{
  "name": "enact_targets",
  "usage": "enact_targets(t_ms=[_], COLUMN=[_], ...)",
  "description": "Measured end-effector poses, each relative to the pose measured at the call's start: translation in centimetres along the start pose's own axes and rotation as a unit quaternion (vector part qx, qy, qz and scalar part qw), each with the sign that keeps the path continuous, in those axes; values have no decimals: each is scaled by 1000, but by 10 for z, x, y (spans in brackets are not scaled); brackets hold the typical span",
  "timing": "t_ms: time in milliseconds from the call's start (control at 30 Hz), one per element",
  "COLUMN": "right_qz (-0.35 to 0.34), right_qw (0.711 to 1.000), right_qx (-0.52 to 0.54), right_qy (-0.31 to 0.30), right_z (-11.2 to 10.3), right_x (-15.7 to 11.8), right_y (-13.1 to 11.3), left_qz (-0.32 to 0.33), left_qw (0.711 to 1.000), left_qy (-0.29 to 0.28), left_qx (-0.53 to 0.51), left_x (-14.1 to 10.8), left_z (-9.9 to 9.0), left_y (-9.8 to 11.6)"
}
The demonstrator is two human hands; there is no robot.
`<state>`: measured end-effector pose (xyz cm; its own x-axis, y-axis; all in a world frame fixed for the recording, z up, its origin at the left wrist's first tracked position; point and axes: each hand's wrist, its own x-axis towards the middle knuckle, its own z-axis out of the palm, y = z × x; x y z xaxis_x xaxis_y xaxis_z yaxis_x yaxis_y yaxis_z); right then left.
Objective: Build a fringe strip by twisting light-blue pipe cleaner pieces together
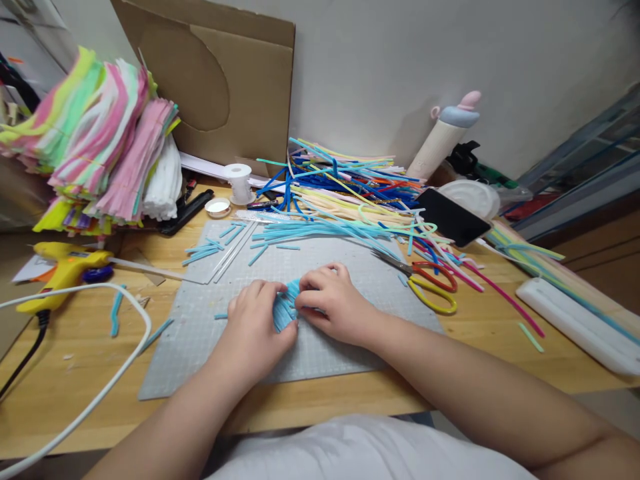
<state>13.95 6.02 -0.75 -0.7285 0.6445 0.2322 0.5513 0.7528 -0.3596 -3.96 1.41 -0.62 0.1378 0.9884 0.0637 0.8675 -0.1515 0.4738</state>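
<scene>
1. The blue piece [284, 312] is held over the mat [330, 357], just below and left of frame centre.
2. Left hand [254, 320]: fingers are curled, with thumb and forefinger parted; the piece is gripped at its left side.
3. Right hand [334, 301]: fingers are bent, with tips nearly closed; the piece is pinched at its right edge.
4. Scissors [433, 285] are noted right of centre.
5. A glue gun [70, 267] is seen at middle left.
</scene>
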Motion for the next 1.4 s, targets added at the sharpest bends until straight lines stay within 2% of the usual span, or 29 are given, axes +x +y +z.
enact_targets(t_ms=[133, 400, 933, 1400], right_qz=[-5, 16, 2, -47], right_qw=[1000, 999, 999, 998], right_qx=[-1, 27, 31, -11], right_qy=[-2, 8, 10, 33], right_z=[-1, 0, 0, 7], right_x=[0, 0, -1, -2], right_y=[0, 0, 2, 1], left_qz=[8, 9, -11, -3], left_qw=[1000, 999, 999, 999], left_qy=[-4, 19, 7, 9], left_qx=[-19, 37, -37, -43], left_x=[2, 0, 2, 4], left_z=[0, 4, -1, 2], left_y=[-2, 6, 5, 6])
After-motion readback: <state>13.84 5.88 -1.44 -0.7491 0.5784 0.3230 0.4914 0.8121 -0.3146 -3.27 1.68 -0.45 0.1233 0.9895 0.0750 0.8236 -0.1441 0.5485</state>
